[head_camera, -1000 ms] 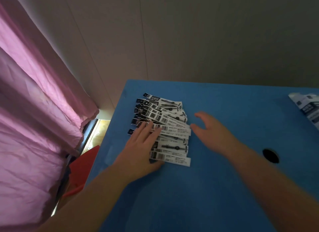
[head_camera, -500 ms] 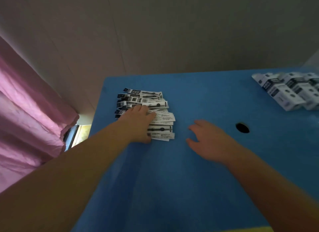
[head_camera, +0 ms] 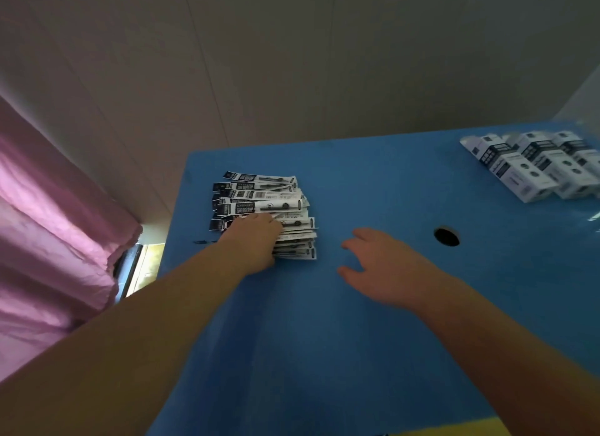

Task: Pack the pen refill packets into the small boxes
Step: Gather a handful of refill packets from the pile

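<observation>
Risk: left hand (head_camera: 256,240) lies on the fanned stack of black-and-white paper refill packets (head_camera: 264,210) at far left of the blue table (head_camera: 324,338), grip unclear, right hand (head_camera: 386,270) spread empty, white cardboard boxes (head_camera: 532,166) far right; a careless pull may scatter packets.

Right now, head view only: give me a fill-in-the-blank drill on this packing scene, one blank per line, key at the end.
1. The left hand rests on the fanned pile of pen refill ____.
2. The right hand hovers open above the ____ table, holding nothing.
3. The small boxes lie at the table's far ____ corner.
4. A round ____ in the tabletop shows between the right hand and the boxes.

Missing words: packets; blue; right; hole
</observation>
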Demonstrator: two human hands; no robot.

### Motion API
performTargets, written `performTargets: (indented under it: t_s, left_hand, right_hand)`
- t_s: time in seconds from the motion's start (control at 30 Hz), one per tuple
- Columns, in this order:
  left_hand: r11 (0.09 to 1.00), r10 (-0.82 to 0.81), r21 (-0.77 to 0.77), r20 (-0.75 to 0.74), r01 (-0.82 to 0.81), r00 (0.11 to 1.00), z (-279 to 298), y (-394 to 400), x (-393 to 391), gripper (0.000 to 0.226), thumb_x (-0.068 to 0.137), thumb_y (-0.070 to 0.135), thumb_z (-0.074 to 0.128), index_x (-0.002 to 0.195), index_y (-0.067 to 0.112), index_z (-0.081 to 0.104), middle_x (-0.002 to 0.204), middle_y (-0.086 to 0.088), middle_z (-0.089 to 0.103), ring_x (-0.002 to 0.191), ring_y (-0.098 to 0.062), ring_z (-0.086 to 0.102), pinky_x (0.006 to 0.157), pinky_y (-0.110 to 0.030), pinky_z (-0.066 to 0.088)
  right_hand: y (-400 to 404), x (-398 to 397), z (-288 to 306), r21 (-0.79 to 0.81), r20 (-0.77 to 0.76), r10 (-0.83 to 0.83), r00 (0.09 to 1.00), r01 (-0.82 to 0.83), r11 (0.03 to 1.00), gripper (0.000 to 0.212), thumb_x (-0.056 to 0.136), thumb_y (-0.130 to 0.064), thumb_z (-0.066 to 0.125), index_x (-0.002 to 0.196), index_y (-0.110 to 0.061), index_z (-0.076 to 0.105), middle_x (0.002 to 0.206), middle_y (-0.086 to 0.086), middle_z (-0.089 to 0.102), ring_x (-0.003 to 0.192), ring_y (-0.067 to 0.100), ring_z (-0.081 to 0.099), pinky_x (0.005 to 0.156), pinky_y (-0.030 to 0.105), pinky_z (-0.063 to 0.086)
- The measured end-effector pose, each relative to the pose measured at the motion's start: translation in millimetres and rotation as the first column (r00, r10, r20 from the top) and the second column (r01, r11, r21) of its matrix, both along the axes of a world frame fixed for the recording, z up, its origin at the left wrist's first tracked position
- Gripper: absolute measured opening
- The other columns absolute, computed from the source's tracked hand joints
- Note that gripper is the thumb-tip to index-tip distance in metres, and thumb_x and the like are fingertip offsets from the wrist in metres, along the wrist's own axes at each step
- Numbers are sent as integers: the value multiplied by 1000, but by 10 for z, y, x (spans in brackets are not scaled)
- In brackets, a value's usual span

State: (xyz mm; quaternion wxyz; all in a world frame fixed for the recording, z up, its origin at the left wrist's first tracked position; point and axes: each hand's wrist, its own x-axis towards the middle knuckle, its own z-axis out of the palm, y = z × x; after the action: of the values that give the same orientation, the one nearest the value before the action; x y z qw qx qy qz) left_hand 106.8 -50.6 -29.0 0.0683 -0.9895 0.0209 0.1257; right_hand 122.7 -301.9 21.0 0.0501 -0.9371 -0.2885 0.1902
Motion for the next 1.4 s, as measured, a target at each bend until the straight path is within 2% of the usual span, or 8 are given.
performTargets:
  t_s: [0.17,0.47,0.67,0.97,1.03,1.13,1.27,1.4]
  left_hand:
    - [998,32,-48,11,-31,999,4,-12,21,33,86,18,62,119,19,59,120,-4,61,111,-23,59,95,-38,51]
    - [976,89,-200,12,-85,996,-2,14,-137,19,84,24,63,103,21,66,104,1,66,95,-20,64,85,-36,55]
    - [913,207,-383,133,-143,969,68,53,-237,14,87,25,59,100,29,62,100,7,66,92,-18,62,83,-35,53]
    - [868,321,-457,222,-193,921,261,9,-472,12,92,38,60,87,31,52,81,12,55,80,-17,58,68,-30,42]
    - [820,389,-532,250,-209,887,366,-26,-494,17,92,40,60,82,28,53,75,10,58,74,-16,59,64,-30,43]
    - [713,461,-678,256,-182,849,542,-120,-534,25,93,29,57,71,25,47,66,6,55,63,-13,52,57,-28,39]
    - [477,564,-866,170,-151,808,693,-269,-652,23,91,22,63,74,14,51,68,-11,59,60,-18,51,60,-36,49]
    - [316,600,-939,86,-138,795,694,-409,-773,20,91,18,65,75,14,53,59,-4,59,45,-6,51,47,-21,48]
  right_hand:
    - [-14,8,12,13,-2,-2,1000,2,1000,49,100,-48,46,139,-18,50,147,5,42,139,22,37,113,37,35]
    - [-58,25,9,47,-9,-5,1000,6,999,52,100,-48,47,145,-20,46,151,4,40,143,22,34,116,38,32]
    - [-22,23,-3,50,11,-1,1000,1,999,53,99,-49,47,143,-20,48,144,2,44,138,22,40,112,39,37]
    - [-23,-70,84,25,41,-28,999,27,999,51,97,-50,47,139,-20,51,132,-1,50,129,22,47,106,39,42]
    - [-44,-115,124,23,54,-35,998,33,999,51,97,-50,47,139,-21,51,132,-2,50,128,21,47,104,38,43]
    - [-81,-202,193,37,64,-47,997,45,998,51,97,-49,47,140,-21,50,131,-2,51,128,20,47,104,38,43]
    - [-113,-331,287,82,84,-86,993,79,994,52,98,-46,48,144,-21,47,139,-3,49,127,20,49,103,35,44]
    - [-220,-517,355,134,111,-136,984,121,984,57,98,-47,51,149,-24,40,154,-5,39,136,18,43,108,35,41]
